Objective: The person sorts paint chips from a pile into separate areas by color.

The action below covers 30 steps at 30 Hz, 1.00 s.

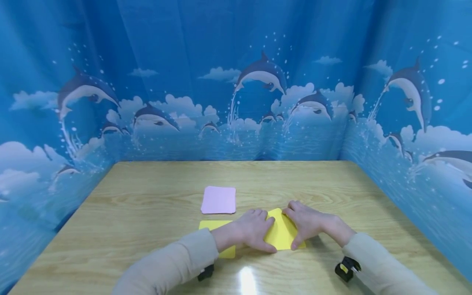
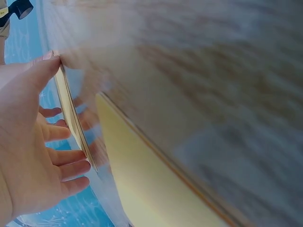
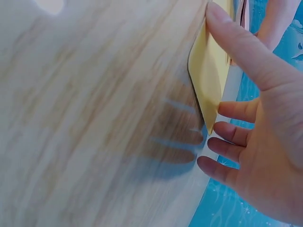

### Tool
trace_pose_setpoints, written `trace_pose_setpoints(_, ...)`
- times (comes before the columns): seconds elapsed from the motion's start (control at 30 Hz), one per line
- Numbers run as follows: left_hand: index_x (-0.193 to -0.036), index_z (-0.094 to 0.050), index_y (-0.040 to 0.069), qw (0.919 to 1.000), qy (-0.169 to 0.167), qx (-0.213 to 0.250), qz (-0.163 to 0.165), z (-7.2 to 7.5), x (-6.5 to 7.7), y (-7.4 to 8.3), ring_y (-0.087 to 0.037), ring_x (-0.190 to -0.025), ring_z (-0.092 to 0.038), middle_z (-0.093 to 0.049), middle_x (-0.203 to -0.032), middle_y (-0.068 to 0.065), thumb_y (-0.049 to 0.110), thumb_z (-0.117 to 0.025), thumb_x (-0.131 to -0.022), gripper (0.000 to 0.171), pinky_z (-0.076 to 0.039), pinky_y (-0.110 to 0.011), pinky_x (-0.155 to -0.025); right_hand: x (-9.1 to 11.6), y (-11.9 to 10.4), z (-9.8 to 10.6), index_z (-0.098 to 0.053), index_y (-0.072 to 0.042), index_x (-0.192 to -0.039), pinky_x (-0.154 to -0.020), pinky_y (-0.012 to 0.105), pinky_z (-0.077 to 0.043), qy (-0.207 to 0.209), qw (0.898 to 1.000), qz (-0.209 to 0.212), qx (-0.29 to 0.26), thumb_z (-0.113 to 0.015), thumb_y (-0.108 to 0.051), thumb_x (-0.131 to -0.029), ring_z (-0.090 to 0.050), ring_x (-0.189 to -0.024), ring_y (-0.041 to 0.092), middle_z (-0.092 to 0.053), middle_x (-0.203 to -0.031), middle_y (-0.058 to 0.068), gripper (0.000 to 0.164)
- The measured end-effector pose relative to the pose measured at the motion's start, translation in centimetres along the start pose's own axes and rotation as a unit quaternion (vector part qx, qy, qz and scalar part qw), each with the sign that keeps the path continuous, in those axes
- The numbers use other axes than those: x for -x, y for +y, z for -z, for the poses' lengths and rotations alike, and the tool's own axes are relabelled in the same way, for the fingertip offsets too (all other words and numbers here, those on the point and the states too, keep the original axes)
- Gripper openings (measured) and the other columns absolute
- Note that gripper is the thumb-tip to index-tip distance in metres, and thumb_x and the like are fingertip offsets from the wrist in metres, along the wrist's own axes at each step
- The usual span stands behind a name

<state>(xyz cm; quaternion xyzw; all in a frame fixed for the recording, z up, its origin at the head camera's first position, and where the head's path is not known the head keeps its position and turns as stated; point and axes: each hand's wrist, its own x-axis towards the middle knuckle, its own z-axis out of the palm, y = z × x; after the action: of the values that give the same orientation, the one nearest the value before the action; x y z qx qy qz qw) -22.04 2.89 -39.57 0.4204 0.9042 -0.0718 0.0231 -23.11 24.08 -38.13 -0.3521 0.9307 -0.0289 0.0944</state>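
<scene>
A yellow sheet (image 1: pixel 279 233) of paper or thin card lies on the table between my two hands. My left hand (image 1: pixel 255 230) rests at its left side, the thumb by the near edge and the fingers spread toward the far edge. At its right side is my right hand (image 1: pixel 302 221), thumb at the near right corner and fingertips at the slanting right edge. In the right wrist view the yellow sheet (image 3: pixel 206 71) spans from thumb to fingers. Under my left forearm lies a second yellow piece (image 1: pixel 227 251), partly hidden. Whether it is a stack I cannot tell.
A pale pink square (image 1: pixel 218 200) with rounded corners lies beyond my left hand. The wooden table (image 1: pixel 155 192) is bordered by a blue dolphin curtain (image 1: pixel 195 102) at the back and sides. Black wrist devices (image 1: pixel 346 268) sit below both sleeves.
</scene>
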Motion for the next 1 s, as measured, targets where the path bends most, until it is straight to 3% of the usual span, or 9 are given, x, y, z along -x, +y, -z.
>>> trace_pose_setpoints(0.17, -0.127, -0.048, 0.012, 1.0000, 0.003, -0.008, -0.002, -0.05, -0.11, -0.11, -0.014, -0.101, -0.046, -0.050, -0.108, -0.003, 0.070, -0.052, -0.077, 0.077, -0.039, -0.028, -0.088, -0.13, -0.02, 0.04, -0.044, 0.003, -0.124, -0.089, 0.042, -0.042, -0.007, 1.000, -0.012, -0.006, -0.081, -0.055, -0.056, -0.042, -0.102, 0.023, -0.042, -0.114, 0.008, 0.097)
trace_pose_setpoints(0.4, -0.123, -0.051, 0.012, 1.0000, 0.001, -0.006, -0.003, -0.06, -0.18, -0.24, -0.014, -0.097, -0.045, -0.049, -0.105, -0.001, 0.070, -0.052, -0.077, 0.074, -0.038, -0.028, -0.087, 0.06, -0.31, 0.26, -0.043, 0.004, -0.128, -0.089, 0.042, -0.042, -0.004, 1.000, -0.002, -0.019, -0.082, -0.051, -0.057, -0.042, -0.104, 0.023, -0.042, -0.118, 0.009, 0.098)
trace_pose_setpoints(0.63, -0.124, -0.051, 0.011, 1.0000, 0.001, 0.005, -0.002, 0.00, -0.10, -0.35, -0.014, -0.100, -0.045, -0.050, -0.108, -0.002, 0.070, -0.052, -0.077, 0.075, -0.038, -0.028, -0.089, 0.28, -0.67, 0.39, -0.042, 0.003, -0.131, -0.096, 0.048, -0.036, -0.008, 1.000, 0.001, 0.003, -0.081, -0.054, -0.056, -0.040, -0.114, 0.028, -0.040, -0.127, 0.013, 0.102)
trace_pose_setpoints(0.9, -0.131, -0.045, 0.009, 0.9998, 0.009, 0.014, 0.006, -0.02, 0.03, -0.62, -0.018, -0.113, -0.044, -0.048, -0.122, -0.008, 0.073, -0.050, -0.075, 0.086, -0.036, -0.032, -0.097, 0.48, -0.86, 0.19, -0.043, 0.003, -0.129, -0.094, 0.049, -0.039, 0.019, 1.000, 0.017, 0.012, -0.078, -0.051, -0.061, -0.043, -0.114, 0.032, -0.042, -0.128, 0.017, 0.093)
trace_pose_setpoints(1.0, -0.131, -0.045, 0.008, 0.9996, 0.021, 0.018, 0.008, 0.17, 0.15, -1.00, -0.018, -0.110, -0.044, -0.048, -0.120, -0.007, 0.074, -0.051, -0.074, 0.087, -0.037, -0.033, -0.096, 0.44, -0.81, 0.32, -0.044, 0.002, -0.128, -0.093, 0.050, -0.039, 0.037, 0.999, 0.021, 0.008, -0.077, -0.052, -0.063, -0.044, -0.114, 0.033, -0.043, -0.129, 0.018, 0.091)
